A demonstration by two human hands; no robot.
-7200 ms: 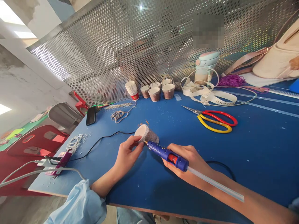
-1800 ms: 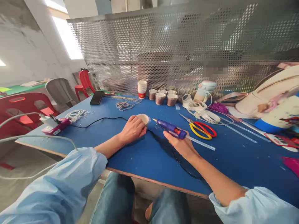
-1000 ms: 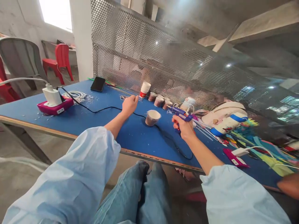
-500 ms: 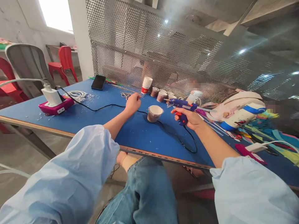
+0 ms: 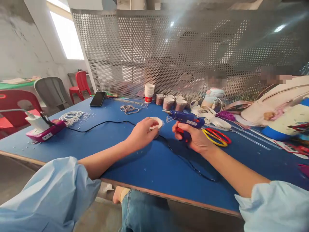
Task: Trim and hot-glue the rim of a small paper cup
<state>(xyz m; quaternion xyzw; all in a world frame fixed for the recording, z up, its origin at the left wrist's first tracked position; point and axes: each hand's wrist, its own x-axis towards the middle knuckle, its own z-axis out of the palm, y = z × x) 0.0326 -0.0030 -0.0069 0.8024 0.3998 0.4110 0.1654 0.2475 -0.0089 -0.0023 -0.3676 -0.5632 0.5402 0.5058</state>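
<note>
My left hand is wrapped round a small paper cup lying on its side on the blue table, its white base showing. My right hand grips a blue hot glue gun by its handle. The gun's nozzle points left, toward the cup, a short way from it. The gun's black cord runs across the table under my right forearm.
A stack of white cups and several wrapped cups stand by the perforated metal screen. Yellow and red scissors, a phone, string, a pink power strip and bags lie around.
My left hand came back from the string and closed on the cup, which now lies on its side. The glue gun has lowered, with its nozzle near the cup.
</note>
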